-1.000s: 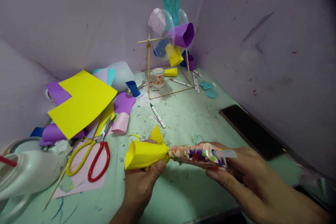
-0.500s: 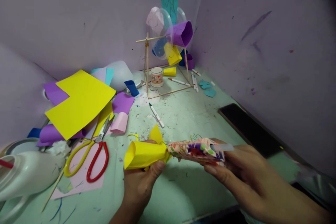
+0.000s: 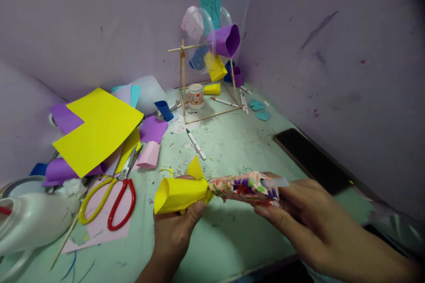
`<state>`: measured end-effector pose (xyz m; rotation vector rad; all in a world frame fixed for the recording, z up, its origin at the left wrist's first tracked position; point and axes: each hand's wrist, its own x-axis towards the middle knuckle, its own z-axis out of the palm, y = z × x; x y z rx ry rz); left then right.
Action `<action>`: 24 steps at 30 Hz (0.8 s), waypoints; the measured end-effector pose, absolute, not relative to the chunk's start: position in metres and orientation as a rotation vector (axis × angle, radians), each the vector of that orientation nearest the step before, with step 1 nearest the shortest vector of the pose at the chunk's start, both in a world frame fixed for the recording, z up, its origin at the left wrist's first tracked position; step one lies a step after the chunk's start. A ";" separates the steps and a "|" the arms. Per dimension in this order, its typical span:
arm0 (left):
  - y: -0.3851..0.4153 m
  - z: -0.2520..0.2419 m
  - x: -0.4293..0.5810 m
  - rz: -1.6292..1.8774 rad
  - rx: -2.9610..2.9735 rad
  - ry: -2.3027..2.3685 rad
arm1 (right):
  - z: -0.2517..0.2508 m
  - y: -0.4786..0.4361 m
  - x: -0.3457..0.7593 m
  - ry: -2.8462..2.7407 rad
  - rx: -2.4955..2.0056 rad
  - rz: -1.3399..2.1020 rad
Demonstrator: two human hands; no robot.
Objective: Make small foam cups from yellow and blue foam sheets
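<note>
Yellow paper tube [image 3: 182,195] lies at seven o'clock of the view, pinched in the left hand's [image 3: 172,232] thumb-and-finger grip. At the tube's three o'clock, the right hand's [image 3: 320,223] grip is closed around a patterned hot-glue gun [image 3: 244,187]. Scissors [image 3: 125,182] rest on the surface [image 3: 229,239] at the tube's nine o'clock.

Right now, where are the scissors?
In the head view, the scissors lie on the left side of the table, partly over a pink sheet. They're beside the curled pink paper, left of the left hand.
</note>
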<state>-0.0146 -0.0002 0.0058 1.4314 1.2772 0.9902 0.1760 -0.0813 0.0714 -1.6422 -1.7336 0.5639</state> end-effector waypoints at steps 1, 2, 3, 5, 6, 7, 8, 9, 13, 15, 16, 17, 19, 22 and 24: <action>0.000 0.006 -0.015 0.990 1.438 1.276 | 0.071 -0.081 0.176 -1.730 -1.644 0.559; 0.000 0.006 -0.015 0.991 1.443 1.275 | 0.071 -0.081 0.176 -1.730 -1.646 0.563; 0.000 0.006 -0.015 0.992 1.446 1.277 | 0.071 -0.081 0.177 -1.732 -1.645 0.569; 0.001 0.006 -0.015 0.995 1.449 1.291 | 0.072 -0.081 0.176 -1.741 -1.643 0.577; 0.001 0.006 -0.015 0.995 1.453 1.301 | 0.073 -0.081 0.176 -1.744 -1.641 0.572; 0.001 0.006 -0.015 0.994 1.457 1.311 | 0.073 -0.082 0.175 -1.748 -1.634 0.562; 0.002 0.007 -0.015 0.991 1.461 1.317 | 0.074 -0.083 0.175 -1.752 -1.629 0.550; 0.002 0.007 -0.014 0.987 1.465 1.318 | 0.074 -0.083 0.174 -1.757 -1.626 0.541; 0.002 0.009 -0.012 0.976 1.475 1.294 | 0.073 -0.084 0.172 -1.784 -1.630 0.540; 0.003 0.009 -0.013 0.966 1.495 1.295 | 0.073 -0.083 0.171 -1.788 -1.632 0.542; 0.003 0.009 -0.014 0.953 1.515 1.297 | 0.073 -0.083 0.171 -1.789 -1.628 0.553; 0.004 0.008 -0.015 0.931 1.540 1.300 | 0.073 -0.082 0.171 -1.789 -1.617 0.568; 0.006 0.006 -0.019 0.887 1.585 1.312 | 0.074 -0.082 0.170 -1.792 -1.594 0.613; 0.008 0.003 -0.023 0.838 1.627 1.338 | 0.075 -0.082 0.168 -1.787 -1.580 0.658; 0.008 0.001 -0.024 0.820 1.633 1.352 | 0.075 -0.084 0.168 -1.775 -1.591 0.674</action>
